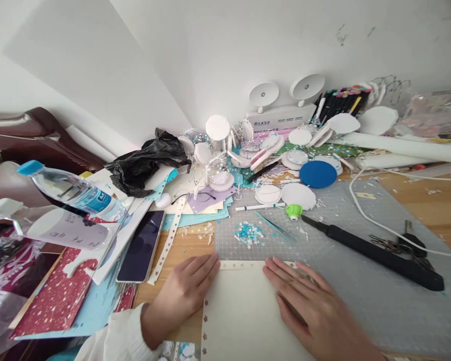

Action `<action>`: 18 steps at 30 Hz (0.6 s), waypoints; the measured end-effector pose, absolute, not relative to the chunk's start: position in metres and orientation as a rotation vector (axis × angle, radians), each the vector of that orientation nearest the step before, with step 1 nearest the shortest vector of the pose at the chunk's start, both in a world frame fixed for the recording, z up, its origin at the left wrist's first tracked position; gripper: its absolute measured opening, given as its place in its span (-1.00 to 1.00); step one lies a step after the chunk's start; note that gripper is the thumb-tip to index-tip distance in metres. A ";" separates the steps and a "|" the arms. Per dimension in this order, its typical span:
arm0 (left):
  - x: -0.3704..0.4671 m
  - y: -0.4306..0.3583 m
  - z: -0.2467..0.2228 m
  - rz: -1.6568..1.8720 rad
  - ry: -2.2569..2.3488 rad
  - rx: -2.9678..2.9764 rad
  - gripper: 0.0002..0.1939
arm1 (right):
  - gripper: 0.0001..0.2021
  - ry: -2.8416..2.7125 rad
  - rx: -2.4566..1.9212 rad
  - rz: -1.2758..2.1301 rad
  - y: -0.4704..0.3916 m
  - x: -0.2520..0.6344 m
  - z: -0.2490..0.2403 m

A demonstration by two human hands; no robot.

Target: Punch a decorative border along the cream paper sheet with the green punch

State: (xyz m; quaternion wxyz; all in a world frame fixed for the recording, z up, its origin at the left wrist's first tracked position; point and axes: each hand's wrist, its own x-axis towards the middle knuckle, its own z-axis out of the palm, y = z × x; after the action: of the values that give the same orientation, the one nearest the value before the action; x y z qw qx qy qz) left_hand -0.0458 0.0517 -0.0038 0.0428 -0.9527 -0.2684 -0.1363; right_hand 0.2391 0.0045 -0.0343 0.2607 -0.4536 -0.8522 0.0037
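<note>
A cream sheet of paper (248,311) lies before me, with small flower-shaped holes punched along its top and left edges. My left hand (188,283) is at its upper left corner, fingers pressed together on the edge and the thumb hidden. Palm down, my right hand (308,301) rests on the upper right part of the sheet with its fingers stretched out, slightly blurred. Just beyond the top edge is a small pile of blue and white paper confetti (249,234). Tweezers (276,226) lie beside the pile.
A grey cutting mat (361,311) carries a long black tool (383,255), keys (387,244) and a white cable (364,213). White discs (298,195) and a blue disc (317,174) clutter the back. At left are a phone (141,245), a punched strip (167,240) and a tilted water bottle (75,193).
</note>
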 end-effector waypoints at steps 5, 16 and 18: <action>-0.043 0.049 -0.009 -0.423 -0.831 -2.894 -0.63 | -0.61 -2.380 -1.251 -0.085 0.000 0.262 -0.037; -0.055 0.062 -0.005 -0.457 -0.888 -2.896 -0.57 | -0.67 -2.198 -1.345 -0.076 0.002 0.291 -0.041; -0.057 0.069 -0.004 -0.469 -0.893 -2.879 -0.58 | -0.70 -2.189 -1.335 -0.041 0.007 0.285 -0.039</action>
State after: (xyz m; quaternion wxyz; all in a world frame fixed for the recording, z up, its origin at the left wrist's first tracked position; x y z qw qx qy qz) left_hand -0.0574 0.0692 -0.0040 0.0456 -0.9428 -0.2925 -0.1535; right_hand 0.2852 0.0068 -0.0391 0.2847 -0.4991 -0.8183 -0.0151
